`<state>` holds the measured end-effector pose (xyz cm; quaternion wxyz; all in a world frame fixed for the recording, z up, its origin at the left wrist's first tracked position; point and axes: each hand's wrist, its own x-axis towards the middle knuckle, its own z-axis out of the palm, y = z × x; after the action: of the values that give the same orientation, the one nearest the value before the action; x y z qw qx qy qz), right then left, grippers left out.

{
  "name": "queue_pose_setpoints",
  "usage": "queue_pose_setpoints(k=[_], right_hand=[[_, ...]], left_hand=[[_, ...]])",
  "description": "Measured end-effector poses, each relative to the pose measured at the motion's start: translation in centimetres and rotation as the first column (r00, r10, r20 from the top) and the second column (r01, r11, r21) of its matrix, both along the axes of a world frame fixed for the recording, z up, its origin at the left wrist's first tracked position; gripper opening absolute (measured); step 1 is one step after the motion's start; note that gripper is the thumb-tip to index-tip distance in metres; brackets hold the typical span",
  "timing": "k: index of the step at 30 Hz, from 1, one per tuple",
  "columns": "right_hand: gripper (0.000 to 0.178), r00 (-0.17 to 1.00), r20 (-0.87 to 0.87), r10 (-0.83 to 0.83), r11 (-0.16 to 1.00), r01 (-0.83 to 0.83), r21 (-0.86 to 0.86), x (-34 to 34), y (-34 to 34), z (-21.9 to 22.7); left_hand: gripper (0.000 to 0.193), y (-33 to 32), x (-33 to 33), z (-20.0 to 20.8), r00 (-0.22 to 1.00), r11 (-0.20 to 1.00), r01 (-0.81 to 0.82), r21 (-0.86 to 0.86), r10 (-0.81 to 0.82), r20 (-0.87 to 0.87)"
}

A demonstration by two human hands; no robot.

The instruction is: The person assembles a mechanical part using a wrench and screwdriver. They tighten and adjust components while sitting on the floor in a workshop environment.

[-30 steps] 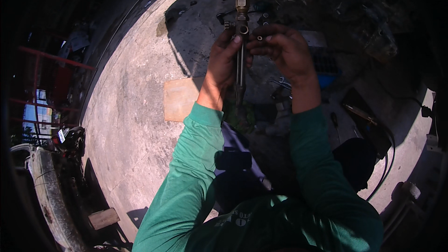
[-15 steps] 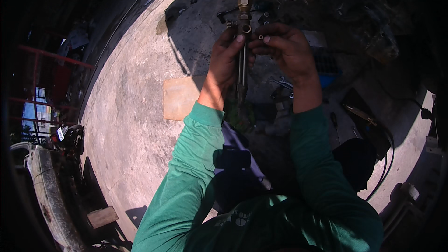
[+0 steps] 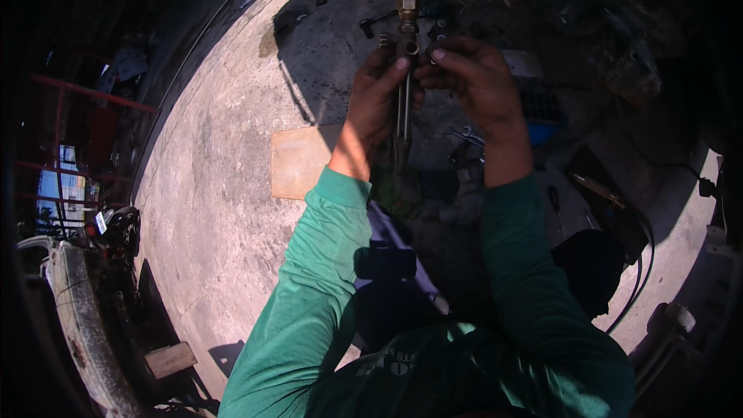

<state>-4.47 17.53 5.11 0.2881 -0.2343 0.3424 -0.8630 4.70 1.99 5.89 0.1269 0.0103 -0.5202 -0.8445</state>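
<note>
I hold a long metal tool with a brass fitting at its top end (image 3: 405, 27) upright in front of me, above the concrete floor. My left hand (image 3: 377, 93) grips its shaft just below the brass head, thumb up near the fitting. My right hand (image 3: 472, 77) closes around the head from the right side, fingertips on the small parts next to the brass piece. The thin shiny tubes of the tool run down between my wrists. Both arms wear green sleeves.
A flat tan board (image 3: 300, 161) lies on the sunlit concrete floor (image 3: 209, 186) left of my arm. Wrenches (image 3: 464, 139) and a blue box (image 3: 546, 130) lie in shadow below my hands. A black hose (image 3: 638, 279) curves at right. A wood block (image 3: 170, 358) sits lower left.
Both hands and the tool have stayed nearly in place; the tool sits slightly higher and my right fingers have shifted on its head.
</note>
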Motion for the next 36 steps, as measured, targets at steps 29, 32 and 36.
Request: queue_pose_setpoints(k=[29,32,36], right_hand=[[0.015,0.990,-0.036,-0.134,0.979,0.138,0.149,0.0,-0.4,-1.1],[0.015,0.987,-0.061,-0.151,0.973,0.159,0.169,0.2,-0.4,-0.9],[0.015,0.987,-0.087,-0.134,0.971,0.148,0.189,0.2,-0.2,-0.7]], left_hand=[[0.033,1.1,0.4,0.5,0.987,0.910,-0.038,-0.412,0.100,0.129],[0.033,0.9,0.5,0.2,0.986,0.907,-0.039,-0.420,0.102,0.130],[0.034,0.8,0.7,0.2,0.983,0.883,-0.028,-0.469,0.110,0.149]])
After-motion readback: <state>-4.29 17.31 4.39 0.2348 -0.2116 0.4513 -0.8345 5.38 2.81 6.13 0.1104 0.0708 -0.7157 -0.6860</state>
